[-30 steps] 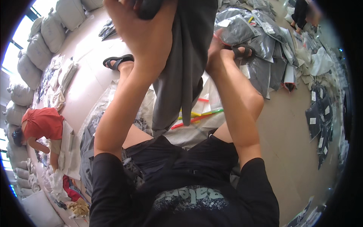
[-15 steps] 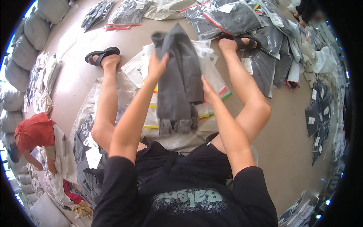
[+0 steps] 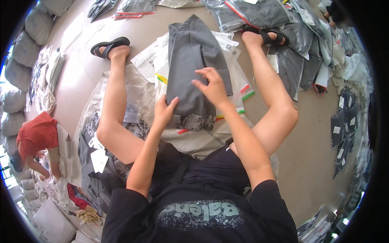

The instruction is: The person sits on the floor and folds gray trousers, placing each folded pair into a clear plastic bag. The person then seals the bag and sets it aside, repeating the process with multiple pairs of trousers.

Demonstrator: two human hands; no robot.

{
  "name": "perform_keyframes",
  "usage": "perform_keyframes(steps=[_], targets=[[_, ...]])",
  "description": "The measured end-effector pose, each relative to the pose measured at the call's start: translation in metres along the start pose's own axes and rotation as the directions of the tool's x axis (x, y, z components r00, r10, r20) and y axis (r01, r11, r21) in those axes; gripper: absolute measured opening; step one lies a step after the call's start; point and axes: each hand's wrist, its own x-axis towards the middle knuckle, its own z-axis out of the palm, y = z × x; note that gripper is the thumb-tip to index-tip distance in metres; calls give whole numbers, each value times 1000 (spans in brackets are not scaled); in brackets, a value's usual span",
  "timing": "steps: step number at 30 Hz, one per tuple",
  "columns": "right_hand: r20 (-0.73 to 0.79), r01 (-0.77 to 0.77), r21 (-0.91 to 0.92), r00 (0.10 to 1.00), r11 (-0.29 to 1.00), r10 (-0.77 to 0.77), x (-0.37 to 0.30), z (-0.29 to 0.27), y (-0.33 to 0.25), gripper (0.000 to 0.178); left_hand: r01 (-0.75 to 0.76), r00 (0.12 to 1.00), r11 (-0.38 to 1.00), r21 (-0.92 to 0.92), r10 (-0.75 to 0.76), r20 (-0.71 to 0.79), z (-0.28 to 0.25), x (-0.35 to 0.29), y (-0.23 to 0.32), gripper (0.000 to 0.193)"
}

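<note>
A folded dark grey garment lies between my legs on top of clear plastic bags with coloured edges. Its lower end shows a patterned grey band. My left hand grips the garment's left edge near that end, thumb on top, the other fingers partly hidden. Over the right half of the cloth, my right hand is held with fingers apart and holds nothing; whether its fingertips touch the cloth I cannot tell.
Bagged dark garments are heaped by my right foot. Grey clothes with white tags lie beside my left leg. A person in a red top bends over at the left. Stuffed grey sacks line the left side.
The garment has come down flat onto the bags and looks smoother. My left hand has moved from its upper part to its lower left edge; my right hand has moved over the cloth.
</note>
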Motion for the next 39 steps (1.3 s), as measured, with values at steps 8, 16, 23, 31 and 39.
perform_keyframes(steps=[8, 16, 23, 31, 39], targets=[[-34, -24, -93, 999, 995, 21, -11, 18, 6, 22, 219, 971, 818, -532, -128, 204, 38, -1, 1, 52], [-130, -297, -168, 952, 940, 277, -23, -37, 56, 30, -82, 997, 996, 41, 81, 18, 52, -5, -2, 57], [-50, -252, -432, 965, 866, 256, -52, -22, 72, 43, 23, 985, 999, 38, -29, 170, 34, 13, 18, 46], [153, -139, -10, 978, 990, 139, -27, -27, 41, 28, 328, 939, 685, -651, -163, 303, 28, -2, 108, 49], [596, -854, 305, 517, 422, 615, -34, -33, 42, 120, 243, 914, 858, -453, -45, 404, 103, -54, 18, 72]])
